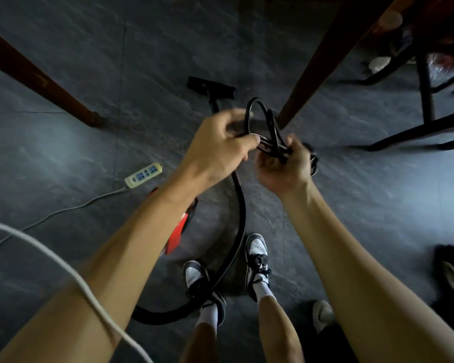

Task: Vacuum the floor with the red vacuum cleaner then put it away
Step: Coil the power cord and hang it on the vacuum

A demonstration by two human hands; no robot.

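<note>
The red vacuum cleaner (180, 231) stands on the dark tiled floor, mostly hidden under my left forearm. Its black hose (240, 218) curves past my feet, and its black floor nozzle (211, 86) lies farther ahead. A coiled black power cord (269, 121) is held in front of me by both hands. My left hand (218, 148) pinches the loops from the left. My right hand (286, 169) clasps the bundle from below on the right.
A yellowish power strip (143, 175) with a grey cable lies on the floor at left. Wooden table legs (325, 61) slant at left and right. A black chair frame (427, 100) stands at right. A white cord (63, 268) crosses my left arm. Slippers lie at lower right.
</note>
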